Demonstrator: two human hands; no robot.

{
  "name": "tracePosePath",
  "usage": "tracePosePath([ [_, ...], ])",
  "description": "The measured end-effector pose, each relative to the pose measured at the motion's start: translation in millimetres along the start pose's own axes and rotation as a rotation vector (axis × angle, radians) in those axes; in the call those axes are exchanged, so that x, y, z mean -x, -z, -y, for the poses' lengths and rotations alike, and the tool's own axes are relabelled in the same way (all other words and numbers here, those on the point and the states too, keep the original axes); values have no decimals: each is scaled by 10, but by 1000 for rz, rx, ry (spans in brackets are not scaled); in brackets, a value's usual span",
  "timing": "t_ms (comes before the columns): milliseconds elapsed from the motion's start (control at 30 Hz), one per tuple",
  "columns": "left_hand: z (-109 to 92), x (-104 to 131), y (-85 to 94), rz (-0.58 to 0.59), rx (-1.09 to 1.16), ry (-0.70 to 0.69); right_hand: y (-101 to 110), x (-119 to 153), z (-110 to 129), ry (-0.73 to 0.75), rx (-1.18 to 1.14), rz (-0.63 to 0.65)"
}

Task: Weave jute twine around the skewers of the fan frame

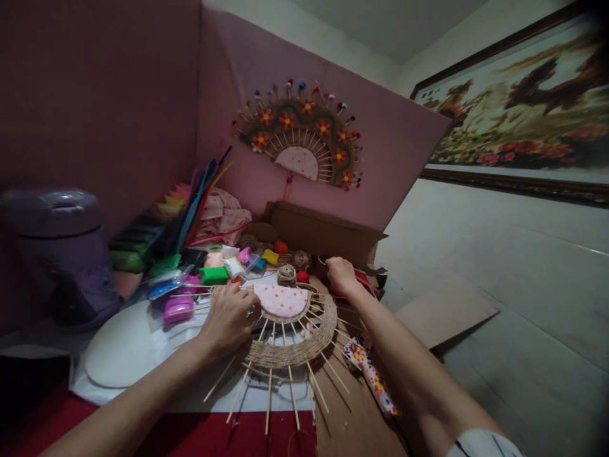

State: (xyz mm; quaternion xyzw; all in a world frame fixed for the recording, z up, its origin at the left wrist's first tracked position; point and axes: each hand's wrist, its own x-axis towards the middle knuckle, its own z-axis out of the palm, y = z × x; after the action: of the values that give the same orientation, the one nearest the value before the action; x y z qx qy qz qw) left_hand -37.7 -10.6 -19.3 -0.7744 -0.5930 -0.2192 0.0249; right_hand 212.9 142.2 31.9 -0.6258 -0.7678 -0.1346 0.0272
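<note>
A half-round fan frame (295, 355) of thin wooden sticks, woven with jute twine, lies at the middle of the table. Its half-disc centre (281, 299) is covered in pink dotted cloth. My left hand (231, 319) has its fingers curled on the frame's left side. Further back, my right hand (341, 274) is closed by the brown cardboard; a small pale sliver shows at its fingertips, too little to name. Balls of twine (287, 275) sit between the two hands, behind the frame.
Bags of coloured clay (214, 275) and pipe cleaners (204, 197) crowd the left, beside a purple canister (64, 254). A white disc (121, 349) lies in front. A floral-wrapped hot glue gun (373, 374) is at right. A finished flowered fan (304, 130) hangs on the pink board (380, 152).
</note>
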Motion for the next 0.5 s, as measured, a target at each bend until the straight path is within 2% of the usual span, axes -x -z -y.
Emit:
tracePosePath([
  [133,3,-7,-18,15,-6,7,-115,-201,-51,-28,-31,-35],
  [267,18,-9,-44,30,6,15,-177,-354,29,-21,-93,-62],
  [500,17,-1,-41,34,20,25,-187,-431,158,71,-245,-81],
])
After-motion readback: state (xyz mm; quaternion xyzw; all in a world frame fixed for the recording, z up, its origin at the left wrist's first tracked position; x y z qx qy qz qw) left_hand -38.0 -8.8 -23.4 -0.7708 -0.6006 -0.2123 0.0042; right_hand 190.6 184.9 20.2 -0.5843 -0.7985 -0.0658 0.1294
